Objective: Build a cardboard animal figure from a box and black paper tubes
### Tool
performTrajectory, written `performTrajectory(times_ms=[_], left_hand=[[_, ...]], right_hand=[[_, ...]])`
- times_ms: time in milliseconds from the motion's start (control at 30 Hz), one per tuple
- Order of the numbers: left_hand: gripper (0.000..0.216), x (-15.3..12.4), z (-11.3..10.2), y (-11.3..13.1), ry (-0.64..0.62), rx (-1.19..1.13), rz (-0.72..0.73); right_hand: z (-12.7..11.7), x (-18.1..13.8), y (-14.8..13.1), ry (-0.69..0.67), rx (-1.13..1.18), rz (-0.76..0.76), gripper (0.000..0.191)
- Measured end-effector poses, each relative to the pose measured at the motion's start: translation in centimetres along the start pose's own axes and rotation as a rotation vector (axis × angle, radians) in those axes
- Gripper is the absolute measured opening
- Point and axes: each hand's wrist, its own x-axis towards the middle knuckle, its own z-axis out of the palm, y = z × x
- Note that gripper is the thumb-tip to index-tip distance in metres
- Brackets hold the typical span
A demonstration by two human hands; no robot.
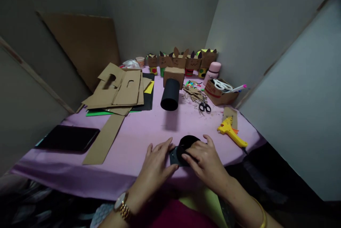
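Observation:
My left hand [157,162] and my right hand [205,158] meet at the near edge of the pink-covered table [138,135]. Between them lies a small black paper piece with a round ring shape [183,148]. My left hand's fingers are stretched out, tips touching its left side. My right hand curls over its right side, fingers pressed on it. Farther back a black tube [169,95] sticks out from a cardboard box [174,74].
Cardboard sheets [119,89] and coloured paper lie at the left, a cardboard strip [105,137] and a dark tablet [68,138] nearer. A yellow glue gun [230,131], black scissors [204,107], a box with white scissors [221,91] and cardboard animal figures [186,60] stand right and back.

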Motion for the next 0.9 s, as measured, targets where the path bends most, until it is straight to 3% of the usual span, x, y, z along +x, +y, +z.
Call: performTrajectory(times_ms=[200, 400, 500, 633, 767, 900], left_hand=[[0.072, -0.1, 0.0, 0.2, -0.009, 0.039, -0.003], [0.059, -0.4, 0.1, -0.2, -0.036, 0.109, 0.046], [0.052, -0.3, 0.2, -0.3, -0.037, 0.135, 0.05], [0.049, -0.3, 0.1, -0.5, -0.029, 0.192, 0.077], [0.061, -0.8, 0.3, -0.7, -0.01, 0.26, 0.142], [0.079, -1.7, 0.7, -0.6, 0.008, 0.326, 0.262]], right_hand=[[-0.1, -0.1, -0.1, -0.066, -0.023, -0.035, 0.02], [0.1, 0.2, -0.2, -0.044, -0.011, -0.032, 0.018], [0.0, 0.1, -0.3, 0.026, 0.108, -0.01, 0.01], [-0.7, -0.5, 0.2, 0.224, 0.326, -0.001, 0.014], [-1.1, -0.9, 1.5, 0.372, 0.397, 0.084, 0.024], [-1.1, -0.6, 2.3, 0.297, 0.375, 0.123, 0.039]])
